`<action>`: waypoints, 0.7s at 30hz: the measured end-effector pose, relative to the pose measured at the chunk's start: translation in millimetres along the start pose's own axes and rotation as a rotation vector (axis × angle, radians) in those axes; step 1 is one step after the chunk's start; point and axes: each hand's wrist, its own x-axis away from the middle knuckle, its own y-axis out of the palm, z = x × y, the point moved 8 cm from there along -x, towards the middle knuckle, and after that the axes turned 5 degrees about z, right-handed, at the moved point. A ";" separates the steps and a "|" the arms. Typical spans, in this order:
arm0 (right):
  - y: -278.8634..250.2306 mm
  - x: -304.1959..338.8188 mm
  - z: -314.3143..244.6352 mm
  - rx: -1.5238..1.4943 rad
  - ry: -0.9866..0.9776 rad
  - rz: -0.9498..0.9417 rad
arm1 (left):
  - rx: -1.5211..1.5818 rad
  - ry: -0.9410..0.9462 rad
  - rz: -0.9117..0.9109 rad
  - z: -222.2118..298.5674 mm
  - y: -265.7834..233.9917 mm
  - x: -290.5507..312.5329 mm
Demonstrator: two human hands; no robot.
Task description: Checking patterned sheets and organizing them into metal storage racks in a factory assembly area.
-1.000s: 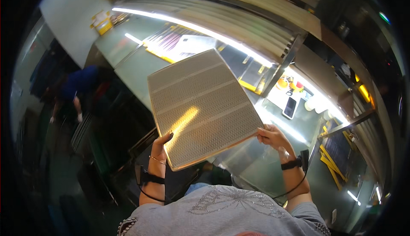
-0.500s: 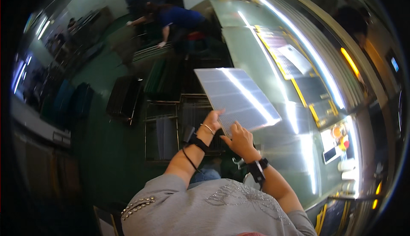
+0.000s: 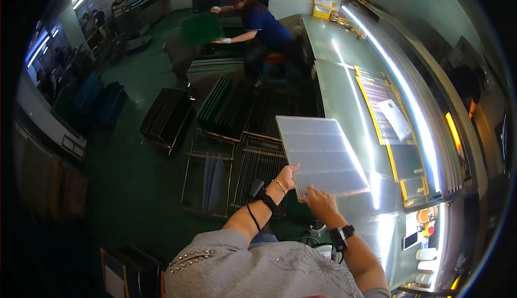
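Note:
A thin, pale rectangular panel [image 3: 323, 150] with a fine grid pattern is tilted up in front of me, light glinting along its right edge. My left hand [image 3: 288, 177] grips its left edge near the lower corner, fingers partly hidden behind it. At the bottom edge, my right hand [image 3: 320, 202] has its fingers curled against the panel close to that same corner. Just left of my hands, a wire rack [image 3: 258, 174] with many thin slots stands low. Beside it, another wire frame [image 3: 209, 182] holds a few grey sheets upright.
A long green-topped workbench [image 3: 336, 90] runs along my right, bearing yellow-edged sheets [image 3: 371, 104], a white paper [image 3: 395, 119] and a phone [image 3: 412, 240]. Racks of dark panels [image 3: 167, 116] and green panels [image 3: 221, 104] stand on the floor. A co-worker in blue [image 3: 266, 28] holds a green panel [image 3: 202, 28].
My view has swung, so the scene sits farther right and lower. The pale panel stays in both my hands. The co-worker, earlier reaching low over a rack, now has a green panel raised.

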 end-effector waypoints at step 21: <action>-146.7 -126.1 84.1 -0.091 0.131 0.526 | -0.331 0.157 0.000 59.0 7.1 1.6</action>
